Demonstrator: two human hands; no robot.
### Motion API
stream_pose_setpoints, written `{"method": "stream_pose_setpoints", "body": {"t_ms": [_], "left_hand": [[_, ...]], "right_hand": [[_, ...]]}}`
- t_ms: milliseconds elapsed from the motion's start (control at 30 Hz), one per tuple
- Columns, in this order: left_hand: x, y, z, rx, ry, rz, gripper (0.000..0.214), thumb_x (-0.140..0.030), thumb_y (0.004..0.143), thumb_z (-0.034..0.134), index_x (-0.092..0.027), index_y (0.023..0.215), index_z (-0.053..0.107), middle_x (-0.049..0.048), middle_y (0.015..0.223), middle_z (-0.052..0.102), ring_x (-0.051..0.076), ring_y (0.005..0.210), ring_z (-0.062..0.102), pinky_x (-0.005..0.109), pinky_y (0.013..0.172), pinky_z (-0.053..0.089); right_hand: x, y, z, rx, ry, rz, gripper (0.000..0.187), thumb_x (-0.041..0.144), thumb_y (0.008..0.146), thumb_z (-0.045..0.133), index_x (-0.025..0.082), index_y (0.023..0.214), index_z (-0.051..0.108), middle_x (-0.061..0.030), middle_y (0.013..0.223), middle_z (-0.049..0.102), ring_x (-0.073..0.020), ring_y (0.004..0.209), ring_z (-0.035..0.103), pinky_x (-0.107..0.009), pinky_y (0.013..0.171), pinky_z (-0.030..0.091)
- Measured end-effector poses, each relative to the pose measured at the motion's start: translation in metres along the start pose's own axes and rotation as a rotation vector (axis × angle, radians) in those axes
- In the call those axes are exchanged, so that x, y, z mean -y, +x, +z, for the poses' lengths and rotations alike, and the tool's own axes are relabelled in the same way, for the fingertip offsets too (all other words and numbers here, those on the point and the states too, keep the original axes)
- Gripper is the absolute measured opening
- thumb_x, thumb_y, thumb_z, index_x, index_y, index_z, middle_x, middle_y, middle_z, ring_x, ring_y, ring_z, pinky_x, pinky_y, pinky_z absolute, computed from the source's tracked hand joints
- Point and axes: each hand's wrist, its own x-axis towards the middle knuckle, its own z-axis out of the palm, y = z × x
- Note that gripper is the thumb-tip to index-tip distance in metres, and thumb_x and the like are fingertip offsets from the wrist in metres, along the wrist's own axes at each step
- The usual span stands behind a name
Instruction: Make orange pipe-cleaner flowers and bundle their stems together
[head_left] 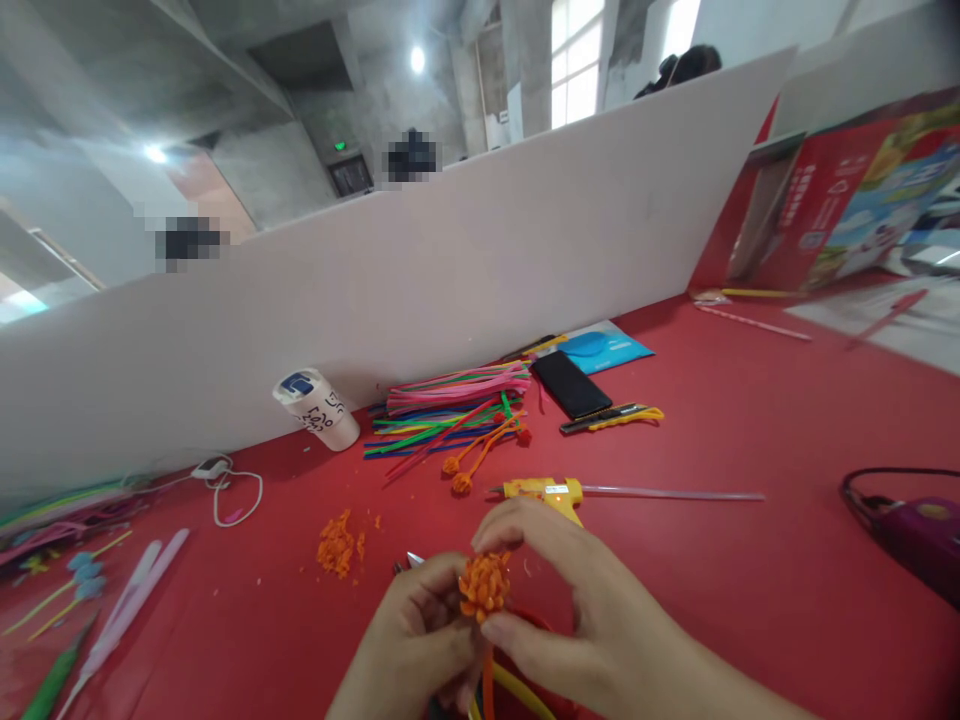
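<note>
The red tabletop [712,610] bears the yellow glue gun [529,488]. Nearer me than the glue gun, my right hand [577,580] pinches the orange chenille flower [484,587] between thumb and forefinger; my left hand [424,625] curls closed at its left side, exact hold hidden. Assessment: light, even finger pressure, with the orange stem [488,688] steadied, should leave the petals unflattened. Orange clippings [335,547] lie left of the glue gun.

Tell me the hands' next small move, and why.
Probably a gentle nudge of the orange flower's outer petals with the right hand, the left hand steadying it: the right thumb and forefinger sit at opposite edges of the bloom, and its petals seem to spread unevenly.
</note>
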Motion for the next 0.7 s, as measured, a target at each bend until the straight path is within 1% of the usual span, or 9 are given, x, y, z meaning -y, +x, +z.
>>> {"method": "stream_pose_setpoints", "body": {"t_ms": [100, 167, 233, 300, 400, 467, 567, 633, 700], "left_hand": [[0.002, 0.000, -0.003, -0.095, -0.006, 0.012, 0.036, -0.047, 0.062, 0.073, -0.014, 0.074, 0.067, -0.0042, 0.043, 0.050, 0.002, 0.031, 0.034, 0.014, 0.034, 0.021], [0.001, -0.001, -0.003, -0.103, -0.030, 0.028, 0.037, -0.049, 0.063, 0.072, -0.014, 0.073, 0.068, -0.0021, 0.044, 0.055, 0.001, 0.030, 0.034, 0.014, 0.033, 0.020], [-0.001, -0.004, -0.001, -0.089, -0.066, 0.037, 0.037, -0.050, 0.063, 0.072, -0.014, 0.072, 0.068, 0.0003, 0.047, 0.060, 0.000, 0.030, 0.032, 0.013, 0.033, 0.019], [-0.002, -0.006, 0.001, -0.062, -0.107, 0.036, 0.034, -0.047, 0.065, 0.072, -0.014, 0.071, 0.068, 0.0020, 0.048, 0.063, 0.000, 0.030, 0.031, 0.013, 0.032, 0.018], [-0.001, -0.007, 0.003, -0.015, -0.205, 0.011, 0.029, -0.042, 0.064, 0.074, -0.014, 0.070, 0.069, 0.0020, 0.047, 0.064, 0.000, 0.028, 0.032, 0.013, 0.032, 0.018], [0.000, -0.008, 0.004, 0.011, -0.292, -0.018, 0.027, -0.038, 0.061, 0.077, -0.013, 0.068, 0.070, 0.0018, 0.048, 0.064, 0.000, 0.028, 0.037, 0.012, 0.032, 0.019], [-0.002, -0.009, 0.005, 0.058, -0.403, -0.060, 0.024, -0.033, 0.057, 0.080, -0.012, 0.064, 0.071, 0.0019, 0.051, 0.064, 0.003, 0.030, 0.047, 0.012, 0.032, 0.023], [-0.003, -0.009, 0.006, 0.089, -0.438, -0.079, 0.022, -0.031, 0.057, 0.080, -0.012, 0.065, 0.071, 0.0022, 0.049, 0.064, 0.005, 0.032, 0.052, 0.011, 0.033, 0.025], [-0.002, -0.009, 0.006, 0.097, -0.451, -0.091, 0.022, -0.031, 0.059, 0.079, -0.011, 0.066, 0.072, 0.0026, 0.046, 0.063, 0.005, 0.032, 0.052, 0.011, 0.033, 0.025]], "right_hand": [[-0.001, -0.001, -0.002, -0.021, -0.024, -0.045, 0.027, 0.012, 0.064, 0.061, 0.019, 0.090, 0.054, -0.0042, 0.092, 0.060, -0.0189, 0.088, 0.056, -0.033, 0.079, 0.044], [-0.001, -0.001, -0.006, -0.042, -0.039, -0.075, 0.028, 0.013, 0.066, 0.063, 0.019, 0.092, 0.055, -0.0044, 0.095, 0.060, -0.0190, 0.090, 0.056, -0.032, 0.080, 0.044], [-0.001, 0.000, -0.012, -0.077, -0.058, -0.135, 0.022, 0.012, 0.070, 0.062, 0.020, 0.090, 0.056, -0.0035, 0.093, 0.060, -0.0176, 0.091, 0.056, -0.030, 0.081, 0.044], [0.000, 0.000, -0.019, -0.096, -0.086, -0.208, 0.016, 0.009, 0.074, 0.057, 0.021, 0.085, 0.058, -0.0023, 0.089, 0.060, -0.0151, 0.088, 0.056, -0.026, 0.078, 0.044], [0.001, 0.000, -0.025, -0.102, -0.122, -0.284, 0.017, 0.005, 0.075, 0.056, 0.020, 0.081, 0.060, -0.0020, 0.086, 0.059, -0.0131, 0.082, 0.057, -0.023, 0.072, 0.045], [0.002, 0.000, -0.026, -0.111, -0.145, -0.319, 0.018, 0.003, 0.074, 0.055, 0.020, 0.079, 0.059, -0.0022, 0.085, 0.060, -0.0130, 0.081, 0.057, -0.023, 0.072, 0.046], [0.002, -0.001, -0.024, -0.121, -0.200, -0.360, 0.017, 0.003, 0.074, 0.055, 0.020, 0.078, 0.058, -0.0031, 0.087, 0.059, -0.0139, 0.082, 0.056, -0.025, 0.074, 0.046], [0.003, -0.002, -0.023, -0.126, -0.234, -0.381, 0.016, 0.004, 0.075, 0.054, 0.019, 0.078, 0.057, -0.0036, 0.087, 0.059, -0.0144, 0.082, 0.056, -0.026, 0.074, 0.046], [0.003, -0.002, -0.022, -0.124, -0.253, -0.394, 0.017, 0.004, 0.075, 0.054, 0.019, 0.079, 0.057, -0.0040, 0.087, 0.059, -0.0147, 0.082, 0.056, -0.027, 0.074, 0.046]]}}
